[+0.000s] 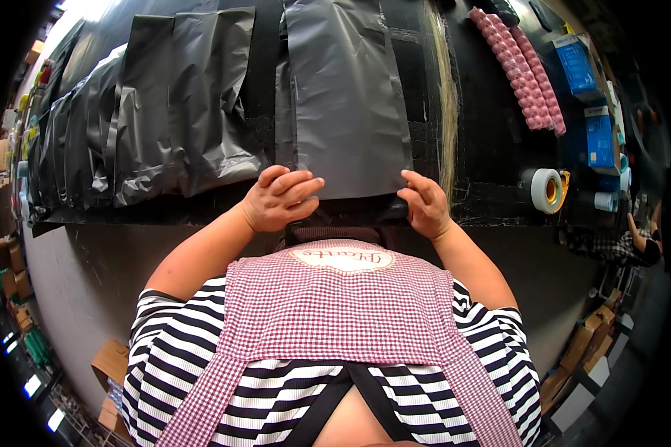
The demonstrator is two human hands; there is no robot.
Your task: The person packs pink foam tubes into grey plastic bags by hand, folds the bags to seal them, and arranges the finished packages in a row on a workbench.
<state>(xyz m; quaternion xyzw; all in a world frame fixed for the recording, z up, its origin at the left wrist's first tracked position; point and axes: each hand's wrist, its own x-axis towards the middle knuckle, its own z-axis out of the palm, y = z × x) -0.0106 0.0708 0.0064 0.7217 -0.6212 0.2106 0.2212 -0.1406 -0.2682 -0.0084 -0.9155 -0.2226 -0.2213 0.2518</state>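
Observation:
A dark grey plastic bag lies flat before me, its near edge by the table's front edge. At its near left corner is my left hand, palm down and open, the fingers bent a little and reaching over the bag's edge. By the near right corner is my right hand, open too, its foremost fingertips apart and at the bag's right edge, the other fingers curled under. Neither hand shows a grip on the plastic. Left of the flat bag lie several wrinkled dark bags in an overlapping row.
Clear tape strips run along the black table. To the right are pink bubble-wrap rolls, a tape roll on a yellow holder, and blue boxes. Another person's arm shows at the far right.

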